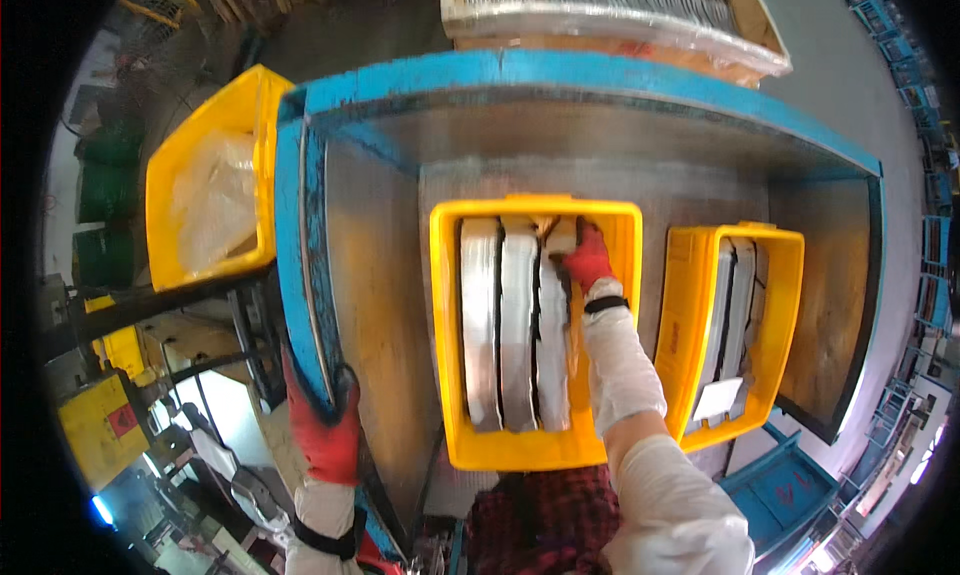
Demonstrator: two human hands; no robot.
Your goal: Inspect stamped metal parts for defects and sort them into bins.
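Observation:
My right hand [590, 258], in a red and black glove, reaches into the far right part of a yellow plastic crate [448, 395]. Its fingers are bent around the far end of the right-hand row of stacked metal plates [553, 345], beside a tan piece [562, 237]. What they grip is hidden. Two more rows of silvery plates [482, 325] stand packed to the left, with dark gaps between the rows. Off to the left, my gloved left hand [325, 420] is closed over the blue rim [312, 305] of a large metal-walled bin, outside the crate.
A second yellow crate [680, 325] with plates and a white paper [717, 399] stands at right within the bin. Outside left hangs a yellow crate [262, 175] holding clear plastic. Beyond the far rim is a wooden box [620, 20] of metal parts.

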